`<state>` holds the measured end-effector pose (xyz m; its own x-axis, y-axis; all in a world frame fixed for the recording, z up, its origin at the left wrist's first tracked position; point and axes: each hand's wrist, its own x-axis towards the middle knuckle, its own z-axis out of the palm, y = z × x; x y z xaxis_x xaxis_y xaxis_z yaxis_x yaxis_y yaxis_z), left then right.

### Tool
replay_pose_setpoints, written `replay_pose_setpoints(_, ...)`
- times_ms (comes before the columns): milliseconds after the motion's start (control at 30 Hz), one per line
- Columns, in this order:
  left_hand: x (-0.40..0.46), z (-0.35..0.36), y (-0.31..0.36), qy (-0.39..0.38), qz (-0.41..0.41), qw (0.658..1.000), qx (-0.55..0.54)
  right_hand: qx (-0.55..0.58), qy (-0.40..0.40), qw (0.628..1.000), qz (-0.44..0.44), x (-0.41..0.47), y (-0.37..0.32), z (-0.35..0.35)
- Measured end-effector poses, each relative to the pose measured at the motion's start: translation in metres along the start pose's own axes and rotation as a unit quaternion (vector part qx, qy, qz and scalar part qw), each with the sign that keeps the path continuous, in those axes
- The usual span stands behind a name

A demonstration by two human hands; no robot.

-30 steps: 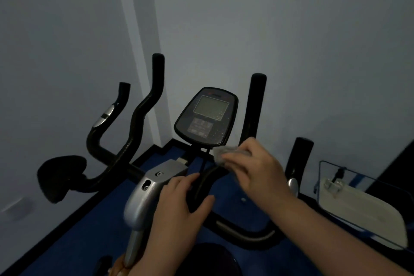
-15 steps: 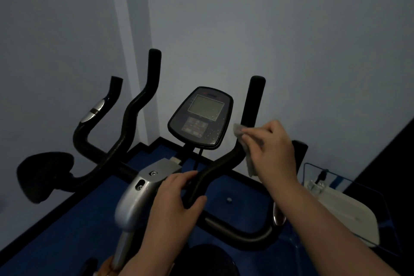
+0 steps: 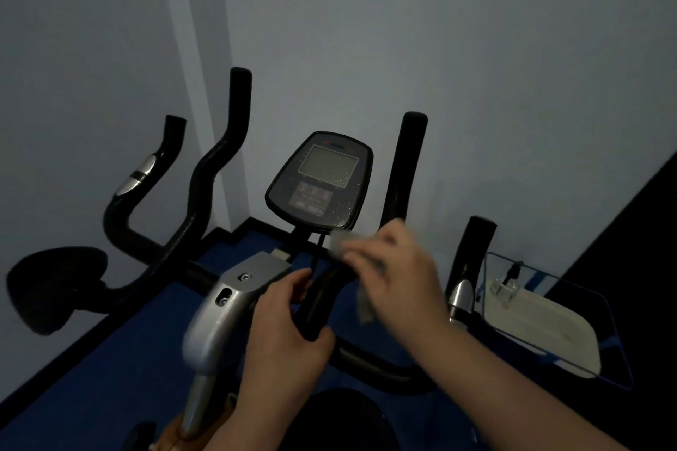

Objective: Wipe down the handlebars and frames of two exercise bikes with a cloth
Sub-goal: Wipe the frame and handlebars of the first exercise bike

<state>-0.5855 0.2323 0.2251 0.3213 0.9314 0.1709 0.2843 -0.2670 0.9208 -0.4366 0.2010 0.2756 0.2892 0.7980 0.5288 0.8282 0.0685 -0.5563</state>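
The right hand [image 3: 395, 275] is pinching the cloth [image 3: 361, 282] on the handlebar [image 3: 318, 300]; the left hand [image 3: 289, 333] is gripping just below. Wrapping the cloth fully round would be cleaning better.

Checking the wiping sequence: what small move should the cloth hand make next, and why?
Probably slide the cloth up the upright grip. The right hand holds it at the bar's bend below the console, while the left hand grips the bar.
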Motion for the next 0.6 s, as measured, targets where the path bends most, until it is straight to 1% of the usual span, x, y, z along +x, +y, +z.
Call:
replay_pose_setpoints(33, 0.001, 0.0, -0.001, 0.0, -0.004, 1.0, 0.0, -0.005, 0.046, 0.999, 0.023, 0.005, 0.004, -0.004)
replay_pose_setpoints(67, 0.002, 0.001, -0.001, 0.002, -0.011, 1.0, -0.006, -0.009, 0.068, 0.997, 0.036, 0.006, 0.006, -0.004)
replay_pose_setpoints(100, 0.003, 0.001, -0.001, 0.001, -0.017, 1.0, -0.014, -0.009, 0.069, 0.997, 0.038, 0.002, 0.003, 0.001)
replay_pose_setpoints(133, 0.003, 0.002, 0.0, -0.002, -0.022, 0.999, -0.023, 0.0, 0.054, 0.998, 0.034, -0.008, -0.002, 0.009)
replay_pose_setpoints(200, 0.004, 0.001, 0.0, -0.007, -0.025, 0.999, -0.037, 0.05, -0.008, 0.998, 0.033, -0.029, -0.011, 0.024)
replay_pose_setpoints(267, 0.007, 0.0, -0.001, -0.022, -0.014, 1.0, -0.01, 0.099, -0.08, 0.991, 0.046, -0.027, -0.009, 0.016)
replay_pose_setpoints(300, 0.011, -0.001, 0.001, -0.036, 0.002, 0.999, 0.014, 0.1, -0.11, 0.988, 0.046, -0.017, -0.003, 0.004)
replay_pose_setpoints(333, 0.016, -0.002, 0.004, -0.053, 0.021, 0.998, 0.036, 0.084, -0.116, 0.989, 0.036, -0.004, 0.003, -0.01)
replay_pose_setpoints(367, 0.025, -0.002, 0.009, -0.069, 0.04, 0.995, 0.051, 0.056, -0.094, 0.994, 0.017, 0.011, 0.01, -0.027)
replay_pose_setpoints(467, 0.057, 0.011, 0.031, -0.099, 0.093, 0.989, 0.061, -0.034, 0.04, 0.998, -0.045, 0.061, 0.02, -0.069)
replay_pose_setpoints(533, 0.078, 0.027, 0.047, -0.111, 0.09, 0.989, 0.048, -0.102, 0.103, 0.986, -0.084, 0.095, 0.021, -0.082)
replay_pose_setpoints(600, 0.092, 0.043, 0.053, -0.119, 0.072, 0.989, 0.051, -0.168, 0.13, 0.97, -0.117, 0.117, 0.023, -0.08)
